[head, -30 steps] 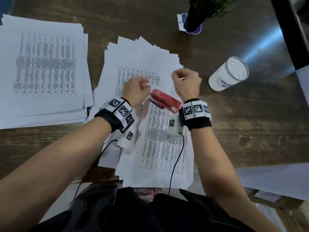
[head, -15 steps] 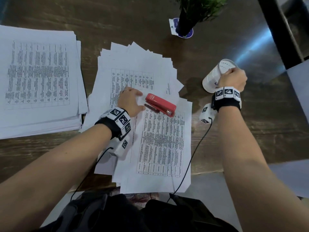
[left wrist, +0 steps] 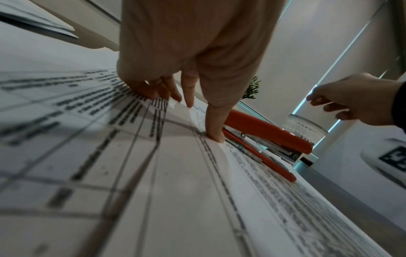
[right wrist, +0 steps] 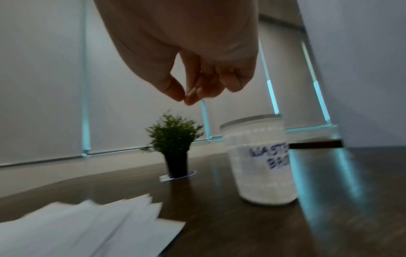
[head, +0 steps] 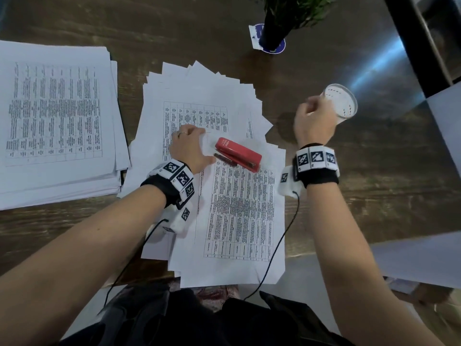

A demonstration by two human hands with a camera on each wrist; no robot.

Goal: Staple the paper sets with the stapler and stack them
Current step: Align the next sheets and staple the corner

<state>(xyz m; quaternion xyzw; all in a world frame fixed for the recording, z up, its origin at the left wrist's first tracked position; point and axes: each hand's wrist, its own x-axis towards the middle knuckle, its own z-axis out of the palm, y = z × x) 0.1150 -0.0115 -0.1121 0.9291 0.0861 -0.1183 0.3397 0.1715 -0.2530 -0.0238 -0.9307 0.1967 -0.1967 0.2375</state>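
Observation:
A red stapler (head: 238, 154) (left wrist: 268, 132) lies on the top paper set (head: 239, 216), near that set's upper left corner. My left hand (head: 189, 148) (left wrist: 186, 52) rests on the paper just left of the stapler, thumb tip pressed down beside its base. My right hand (head: 314, 121) (right wrist: 197, 69) hovers off to the right, just left of a white cup (head: 341, 101) (right wrist: 261, 161). Its fingers are curled with the thumb touching the index tip, and I see nothing in them. Beneath the top set lies a fanned pile of sheets (head: 199, 88).
A tall, squared stack of printed paper (head: 55, 116) sits at the left on the dark wooden table (head: 349, 221). A small potted plant (head: 274, 28) (right wrist: 173, 139) stands at the back. The table's front edge is close to my body.
My right hand left the stapler area, went right to the white cup, and is now drawn slightly back from it. My left hand opened from a fist and settled onto the paper.

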